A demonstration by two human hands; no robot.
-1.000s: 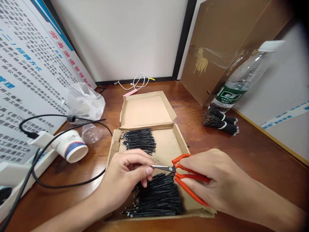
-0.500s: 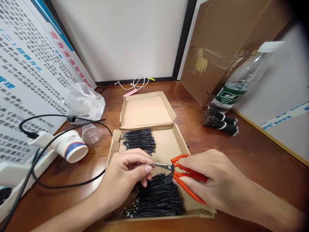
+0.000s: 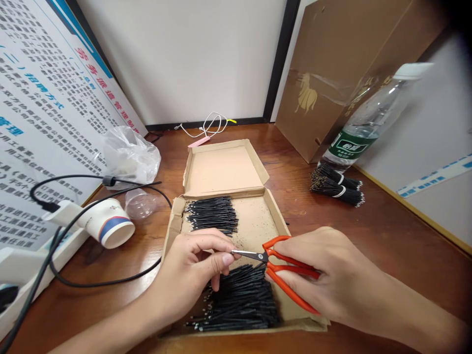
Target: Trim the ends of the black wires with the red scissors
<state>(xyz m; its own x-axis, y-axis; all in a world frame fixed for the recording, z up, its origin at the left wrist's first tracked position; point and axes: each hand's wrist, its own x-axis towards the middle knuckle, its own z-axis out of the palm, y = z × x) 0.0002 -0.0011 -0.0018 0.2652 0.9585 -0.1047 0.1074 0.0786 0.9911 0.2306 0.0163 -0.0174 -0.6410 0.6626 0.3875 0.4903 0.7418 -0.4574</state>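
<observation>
OK, R hand [image 3: 324,270] grips curvy-handled scissors [image 3: 261,256], metal blades [image 3: 248,253] nr L hand [image 3: 193,265].

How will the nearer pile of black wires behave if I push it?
The nearer black wires would probably slide and splay, as no band shows around them. Each looks thin and mostly straight, so likely light and fairly stiff.

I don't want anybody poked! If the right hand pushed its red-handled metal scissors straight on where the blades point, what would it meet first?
Probably the bare left hand, at its fingertips: the red-handled metal scissors in the right hand end there. Whether they touch is hard to tell.
</observation>
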